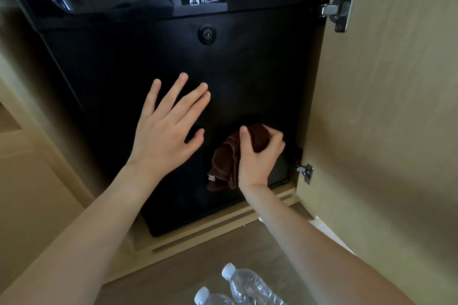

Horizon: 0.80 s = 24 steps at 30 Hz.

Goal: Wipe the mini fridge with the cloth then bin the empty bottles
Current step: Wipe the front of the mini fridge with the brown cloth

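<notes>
The black mini fridge (138, 57) sits shut inside a wooden cabinet, its door facing me with a round lock near the top. My left hand (166, 126) rests flat on the door's middle, fingers spread. My right hand (257, 153) presses a bunched dark brown cloth (225, 163) against the door's lower right part. Two clear plastic bottles with white caps (247, 285) lie side by side on the floor at the bottom edge of the view, under my right forearm.
The open cabinet door (386, 106) stands at the right, with metal hinges (339, 7) at top and bottom. A slotted wooden base (223, 225) runs under the fridge. Brown floor (173, 280) lies in front.
</notes>
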### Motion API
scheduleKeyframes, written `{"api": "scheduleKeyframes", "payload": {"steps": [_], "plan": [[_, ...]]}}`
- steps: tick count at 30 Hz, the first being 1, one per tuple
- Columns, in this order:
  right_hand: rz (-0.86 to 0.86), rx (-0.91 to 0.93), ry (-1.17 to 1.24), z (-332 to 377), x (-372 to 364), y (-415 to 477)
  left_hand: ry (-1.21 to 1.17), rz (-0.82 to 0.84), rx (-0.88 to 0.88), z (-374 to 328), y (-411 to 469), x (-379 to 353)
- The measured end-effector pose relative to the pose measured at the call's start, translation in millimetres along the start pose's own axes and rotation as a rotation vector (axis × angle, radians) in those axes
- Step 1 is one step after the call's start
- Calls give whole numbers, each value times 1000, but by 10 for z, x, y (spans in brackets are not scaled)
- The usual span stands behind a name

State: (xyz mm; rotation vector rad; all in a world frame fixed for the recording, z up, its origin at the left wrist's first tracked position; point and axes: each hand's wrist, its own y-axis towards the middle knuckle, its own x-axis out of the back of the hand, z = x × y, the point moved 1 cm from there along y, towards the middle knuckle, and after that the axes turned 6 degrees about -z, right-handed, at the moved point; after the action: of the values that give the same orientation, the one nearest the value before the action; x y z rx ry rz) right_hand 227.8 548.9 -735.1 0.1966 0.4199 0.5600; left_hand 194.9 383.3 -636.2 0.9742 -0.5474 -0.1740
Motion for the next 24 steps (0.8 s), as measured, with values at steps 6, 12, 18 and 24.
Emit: {"api": "scheduleKeyframes", "payload": {"steps": [6, 12, 18, 24], "plan": [[1, -20, -90, -362, 211, -88, -13, -5, 4, -73, 0, -58], [-60, -157, -122, -387, 307, 40, -39, 1, 27, -96, 11, -11], [-50, 72, -9, -16, 159, 348, -35, -5, 21, -104, 17, -15], [-167, -192, -157, -490, 384, 183, -34, -8, 27, -112, 11, -30]]}}
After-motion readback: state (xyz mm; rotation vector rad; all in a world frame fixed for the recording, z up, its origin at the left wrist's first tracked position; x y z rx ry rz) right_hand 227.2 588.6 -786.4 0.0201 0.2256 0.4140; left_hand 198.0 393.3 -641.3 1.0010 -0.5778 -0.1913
